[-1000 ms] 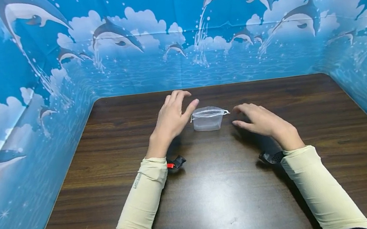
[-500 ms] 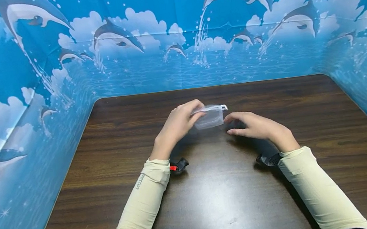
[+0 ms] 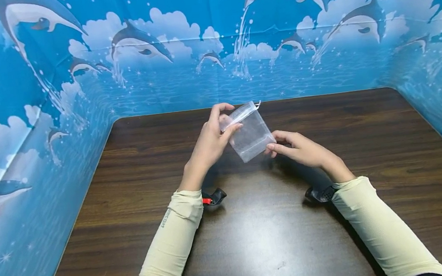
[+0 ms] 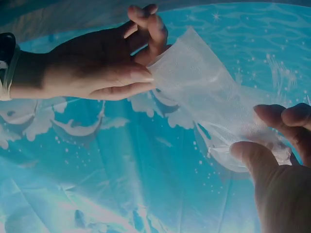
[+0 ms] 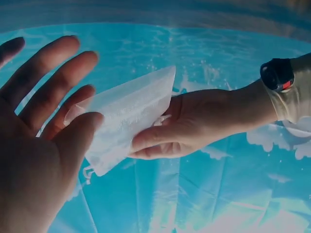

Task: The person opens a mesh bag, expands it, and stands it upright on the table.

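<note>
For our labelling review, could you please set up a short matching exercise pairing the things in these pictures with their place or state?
Things:
1. left hand
2. right hand
3. sheer drawstring pouch
4. table

Place or state:
A. dark wood grain, beneath both arms
B. pinches the pouch's lower corner
C. held up off the table between both hands
D. pinches the pouch's drawstring end

Pairs: 1-D, 2-B, 3-C, 4-A
</note>
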The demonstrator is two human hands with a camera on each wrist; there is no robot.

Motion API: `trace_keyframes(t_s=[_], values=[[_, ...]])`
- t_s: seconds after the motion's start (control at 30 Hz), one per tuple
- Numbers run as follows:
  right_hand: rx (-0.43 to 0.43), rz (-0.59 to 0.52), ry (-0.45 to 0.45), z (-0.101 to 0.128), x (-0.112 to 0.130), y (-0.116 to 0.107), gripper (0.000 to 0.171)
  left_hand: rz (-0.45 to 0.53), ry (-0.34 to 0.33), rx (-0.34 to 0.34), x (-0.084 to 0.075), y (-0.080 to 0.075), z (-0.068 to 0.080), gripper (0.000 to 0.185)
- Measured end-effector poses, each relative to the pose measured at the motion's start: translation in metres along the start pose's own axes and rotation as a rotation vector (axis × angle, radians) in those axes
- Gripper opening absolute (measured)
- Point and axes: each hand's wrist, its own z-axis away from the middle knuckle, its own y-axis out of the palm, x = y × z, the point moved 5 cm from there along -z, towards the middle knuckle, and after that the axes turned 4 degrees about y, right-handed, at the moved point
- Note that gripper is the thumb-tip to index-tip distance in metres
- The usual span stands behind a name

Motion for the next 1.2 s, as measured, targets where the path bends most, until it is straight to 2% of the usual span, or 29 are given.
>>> trace_keyframes(t_s=[0.23,0.33,0.43,0.53,0.6,0.67,0.77,0.9,0.97,1.07,1.13,1.2], values=[[-0.038,0.072,0.014,0.007,0.025,0.0,0.018,0.043,-0.05,-0.031,0.0,0.001,0.0,0.041],[-0.064,0.063,0.011,0.008,0.032,-0.001,0.015,0.028,-0.066,-0.033,0.001,0.001,0.0,0.036],[-0.134,0.097,-0.007,0.006,0.032,-0.002,0.016,-0.007,-0.087,-0.037,0.001,0.002,0.0,0.027],[-0.248,0.178,-0.032,0.002,0.022,-0.003,0.022,-0.057,-0.102,-0.042,0.0,0.001,0.001,0.021],[-0.308,0.23,-0.048,0.0,0.015,-0.004,0.028,-0.109,-0.091,-0.073,-0.001,-0.001,0.0,0.02],[-0.352,0.271,-0.05,-0.001,0.011,-0.004,0.031,-0.14,-0.075,-0.112,-0.001,-0.003,0.0,0.022],[-0.398,0.405,-0.053,0.0,0.013,-0.004,0.026,-0.17,-0.051,-0.15,-0.002,-0.006,0.0,0.023],[-0.475,0.641,-0.085,0.001,0.019,-0.001,0.019,-0.163,-0.052,-0.105,-0.002,-0.004,0.0,0.024],[-0.521,0.709,-0.114,0.001,0.024,0.0,0.021,-0.172,-0.053,-0.098,-0.004,-0.004,0.0,0.024],[-0.609,0.738,-0.139,0.004,0.029,-0.002,0.028,-0.219,-0.032,-0.164,-0.009,-0.004,0.0,0.035],[-0.671,0.704,-0.146,0.006,0.03,-0.006,0.031,-0.298,0.002,-0.213,-0.015,-0.001,0.001,0.049],[-0.722,0.647,-0.143,0.009,0.031,-0.009,0.035,-0.398,0.028,-0.222,-0.021,0.006,0.002,0.062]])
